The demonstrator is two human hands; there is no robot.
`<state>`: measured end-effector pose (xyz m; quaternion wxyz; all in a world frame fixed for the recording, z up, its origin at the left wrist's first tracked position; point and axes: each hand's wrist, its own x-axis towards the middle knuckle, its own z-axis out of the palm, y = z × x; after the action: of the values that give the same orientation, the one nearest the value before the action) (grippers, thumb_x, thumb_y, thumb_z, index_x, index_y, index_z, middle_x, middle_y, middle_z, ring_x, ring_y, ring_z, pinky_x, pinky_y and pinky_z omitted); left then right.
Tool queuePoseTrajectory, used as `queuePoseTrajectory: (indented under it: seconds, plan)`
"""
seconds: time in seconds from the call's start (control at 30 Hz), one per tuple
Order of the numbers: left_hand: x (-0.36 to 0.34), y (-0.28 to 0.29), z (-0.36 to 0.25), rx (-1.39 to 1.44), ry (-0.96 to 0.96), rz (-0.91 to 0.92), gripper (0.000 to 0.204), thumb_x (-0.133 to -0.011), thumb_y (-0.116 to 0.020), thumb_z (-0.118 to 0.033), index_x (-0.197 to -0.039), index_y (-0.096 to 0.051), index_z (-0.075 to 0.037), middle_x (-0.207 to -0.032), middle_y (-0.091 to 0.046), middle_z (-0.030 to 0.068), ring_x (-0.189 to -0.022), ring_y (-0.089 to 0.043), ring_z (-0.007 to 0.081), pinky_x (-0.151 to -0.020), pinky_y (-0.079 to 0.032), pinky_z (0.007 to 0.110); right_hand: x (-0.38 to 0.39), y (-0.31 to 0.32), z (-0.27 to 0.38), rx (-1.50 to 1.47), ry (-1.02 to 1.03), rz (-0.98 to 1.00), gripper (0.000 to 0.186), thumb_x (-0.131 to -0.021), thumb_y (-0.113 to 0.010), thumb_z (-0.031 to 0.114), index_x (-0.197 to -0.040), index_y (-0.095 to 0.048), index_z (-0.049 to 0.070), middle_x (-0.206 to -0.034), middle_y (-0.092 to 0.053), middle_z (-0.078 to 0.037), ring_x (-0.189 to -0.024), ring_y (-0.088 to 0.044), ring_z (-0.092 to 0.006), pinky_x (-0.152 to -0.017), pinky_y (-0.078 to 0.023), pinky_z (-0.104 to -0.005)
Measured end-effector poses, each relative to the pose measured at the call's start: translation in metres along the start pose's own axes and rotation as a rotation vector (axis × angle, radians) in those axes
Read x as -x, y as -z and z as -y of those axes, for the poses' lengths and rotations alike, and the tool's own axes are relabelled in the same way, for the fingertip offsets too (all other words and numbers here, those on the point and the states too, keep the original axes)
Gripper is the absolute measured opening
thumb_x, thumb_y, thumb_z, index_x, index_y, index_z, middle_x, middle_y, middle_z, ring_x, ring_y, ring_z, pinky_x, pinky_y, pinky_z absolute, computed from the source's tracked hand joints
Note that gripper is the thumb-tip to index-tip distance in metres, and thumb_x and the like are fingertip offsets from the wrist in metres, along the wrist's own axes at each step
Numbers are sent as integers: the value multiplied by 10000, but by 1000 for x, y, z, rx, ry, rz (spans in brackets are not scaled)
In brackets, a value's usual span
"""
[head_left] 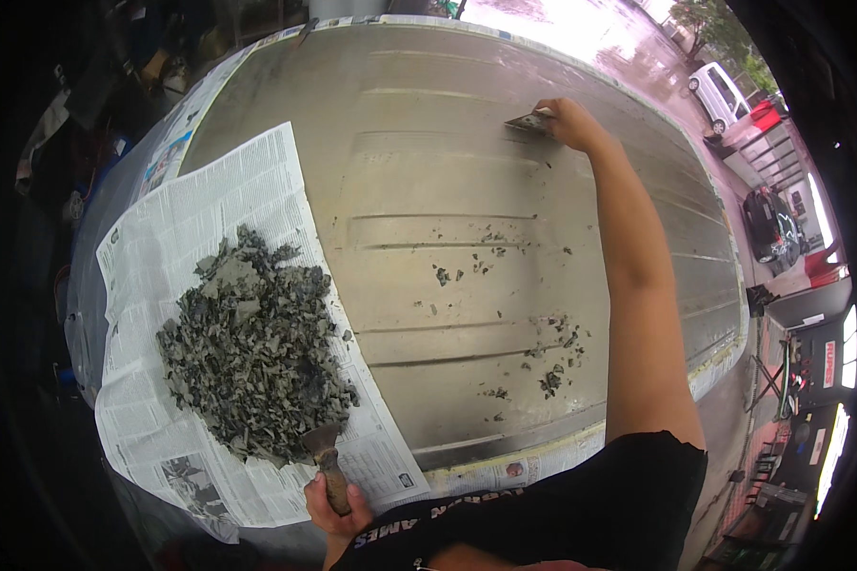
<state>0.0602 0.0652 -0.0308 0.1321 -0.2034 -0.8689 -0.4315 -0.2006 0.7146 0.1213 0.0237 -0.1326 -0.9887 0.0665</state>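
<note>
A wide, pale metal vehicle roof (428,181) with raised ribs carries scattered dark flakes (552,381). A newspaper sheet (257,171) lies over its left part, bearing a large heap of grey-green flakes (252,347). My left hand (338,509) grips a putty knife (331,481) by its worn handle, its blade at the heap's near edge. My right hand (567,124) is stretched toward the roof's far right, closed on a flat scraper (524,123) held low against the metal; whether its edge touches is hard to tell.
Masking paper (543,462) edges the roof. Dim clutter (148,67) is at the upper left. Beyond the right side are a white van (719,95), a dark car (771,228), a folding stand (769,381) and workshop equipment. A tree (695,24) shows at the top right.
</note>
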Motion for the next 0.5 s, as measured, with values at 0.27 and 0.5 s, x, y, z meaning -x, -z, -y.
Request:
queuePoseTrajectory:
  seconds: [0.27,0.5]
  plan:
    - [-1,-2,2,17,-32,-27,513,-913,-657,-125,-1330,-463,105,-1056,-582,255,-877,-600,356,-791,-502,439,16,17,11,195,3,229,448,-782,-650,-4,-1214,-706,98,-1146,-713,-175,-1092,-663,-339,-938,-526,-413]
    - [-10,-9,1,59,-61,-68,504,-887,-671,-140,-1292,-484,95,-921,-580,248,-738,-581,377,-648,-479,444,72,44,-12,154,-111,210,449,-789,-727,70,-1236,-687,65,-1146,-705,-202,-1120,-652,-348,-949,-508,-418]
